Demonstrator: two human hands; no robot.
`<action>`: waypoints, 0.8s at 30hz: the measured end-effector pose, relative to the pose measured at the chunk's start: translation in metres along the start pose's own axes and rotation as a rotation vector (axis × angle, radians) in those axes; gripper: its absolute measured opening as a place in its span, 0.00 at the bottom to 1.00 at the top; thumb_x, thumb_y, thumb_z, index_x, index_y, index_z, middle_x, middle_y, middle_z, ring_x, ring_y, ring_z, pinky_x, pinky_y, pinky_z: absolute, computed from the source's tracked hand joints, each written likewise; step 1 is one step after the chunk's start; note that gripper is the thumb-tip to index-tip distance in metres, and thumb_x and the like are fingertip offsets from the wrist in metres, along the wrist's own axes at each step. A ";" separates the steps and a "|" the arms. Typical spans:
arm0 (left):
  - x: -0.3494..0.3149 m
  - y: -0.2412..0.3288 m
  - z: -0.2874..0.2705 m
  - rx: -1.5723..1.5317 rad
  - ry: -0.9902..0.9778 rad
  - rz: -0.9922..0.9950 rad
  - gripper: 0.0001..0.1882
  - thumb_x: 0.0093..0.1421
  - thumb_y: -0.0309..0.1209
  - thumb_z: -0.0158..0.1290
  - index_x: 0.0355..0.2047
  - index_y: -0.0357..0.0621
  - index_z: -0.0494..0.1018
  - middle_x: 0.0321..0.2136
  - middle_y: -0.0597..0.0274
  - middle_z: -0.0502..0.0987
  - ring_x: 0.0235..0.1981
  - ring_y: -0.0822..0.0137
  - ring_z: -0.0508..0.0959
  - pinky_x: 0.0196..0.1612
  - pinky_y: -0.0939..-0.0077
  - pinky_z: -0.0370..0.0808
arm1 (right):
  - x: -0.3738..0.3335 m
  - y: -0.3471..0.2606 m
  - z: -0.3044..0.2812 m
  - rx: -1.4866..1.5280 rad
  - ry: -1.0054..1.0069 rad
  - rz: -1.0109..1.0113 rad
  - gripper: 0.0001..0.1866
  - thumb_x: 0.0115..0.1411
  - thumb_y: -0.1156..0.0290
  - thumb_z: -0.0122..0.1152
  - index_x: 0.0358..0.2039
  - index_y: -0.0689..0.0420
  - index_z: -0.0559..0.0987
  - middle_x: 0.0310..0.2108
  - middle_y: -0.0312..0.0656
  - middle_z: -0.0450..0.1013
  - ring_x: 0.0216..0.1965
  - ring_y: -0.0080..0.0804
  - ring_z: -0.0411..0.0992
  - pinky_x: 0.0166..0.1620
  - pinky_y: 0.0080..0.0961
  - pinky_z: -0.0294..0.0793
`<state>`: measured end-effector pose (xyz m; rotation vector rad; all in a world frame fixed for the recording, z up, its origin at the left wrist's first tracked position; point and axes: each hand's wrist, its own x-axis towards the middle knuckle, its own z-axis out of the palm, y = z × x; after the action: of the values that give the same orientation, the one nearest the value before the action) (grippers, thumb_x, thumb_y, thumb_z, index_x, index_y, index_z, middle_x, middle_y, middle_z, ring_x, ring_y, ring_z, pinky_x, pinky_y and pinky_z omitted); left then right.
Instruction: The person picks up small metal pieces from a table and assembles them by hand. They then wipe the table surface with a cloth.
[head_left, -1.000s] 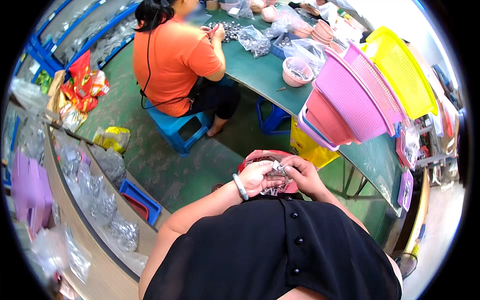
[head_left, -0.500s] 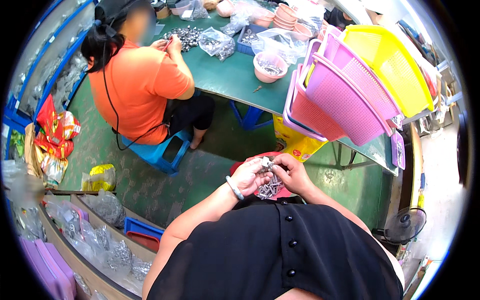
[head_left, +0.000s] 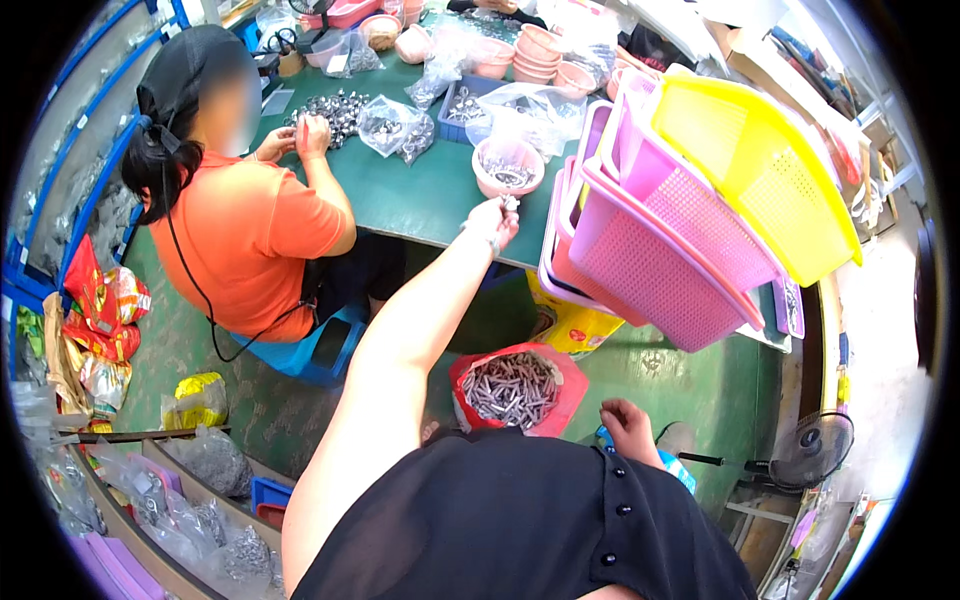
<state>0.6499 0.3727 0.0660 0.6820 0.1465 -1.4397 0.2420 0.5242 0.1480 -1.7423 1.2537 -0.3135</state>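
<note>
My left hand (head_left: 493, 220) reaches out over the table's near edge, below a pink bowl (head_left: 508, 168) with shiny metal pieces in it. Its fingers are closed on a small silvery piece (head_left: 510, 203), too small to make out its kind. My right hand (head_left: 628, 430) is low beside my lap, its fingers loosely bent and partly in shadow; nothing shows in them. Close by lies a blue-and-white thing (head_left: 683, 472), mostly covered. Between my arms a red bag (head_left: 568, 385) stands open, full of short grey metal rods (head_left: 510, 388).
At the left of the green table (head_left: 400, 200) a person in orange (head_left: 235, 225) handles metal pieces. Stacked pink and yellow baskets (head_left: 660, 235) overhang the table's right side. A black fan (head_left: 810, 450) stands at the right, bins of bagged parts (head_left: 200, 505) at lower left.
My hands were together over the red bag, handling a small metal piece. The left has stretched forward to the pink bowl with a small piece; the right has dropped beside my lap.
</note>
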 end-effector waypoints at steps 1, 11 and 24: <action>0.019 0.005 0.011 0.011 0.059 0.028 0.09 0.62 0.31 0.38 0.32 0.39 0.65 0.18 0.60 0.68 0.13 0.71 0.66 0.13 0.82 0.67 | -0.006 0.009 -0.004 0.047 0.010 0.035 0.11 0.55 0.74 0.56 0.37 0.67 0.74 0.30 0.41 0.74 0.34 0.23 0.71 0.38 0.19 0.70; 0.126 0.027 0.030 -0.062 0.227 0.167 0.09 0.62 0.31 0.42 0.38 0.39 0.67 0.19 0.57 0.70 0.12 0.71 0.68 0.10 0.83 0.68 | -0.025 0.032 -0.035 0.147 0.073 0.174 0.10 0.56 0.77 0.55 0.38 0.66 0.73 0.29 0.36 0.72 0.32 0.19 0.69 0.37 0.18 0.69; 0.064 0.053 0.008 0.025 0.331 0.161 0.09 0.62 0.31 0.42 0.37 0.37 0.66 0.14 0.61 0.67 0.09 0.72 0.65 0.08 0.83 0.63 | -0.021 0.033 -0.037 0.045 -0.043 0.277 0.11 0.57 0.75 0.55 0.40 0.66 0.73 0.31 0.38 0.73 0.34 0.20 0.70 0.38 0.18 0.69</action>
<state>0.7077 0.3123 0.0596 0.9296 0.3238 -1.1692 0.1879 0.5210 0.1473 -1.5065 1.4244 -0.1403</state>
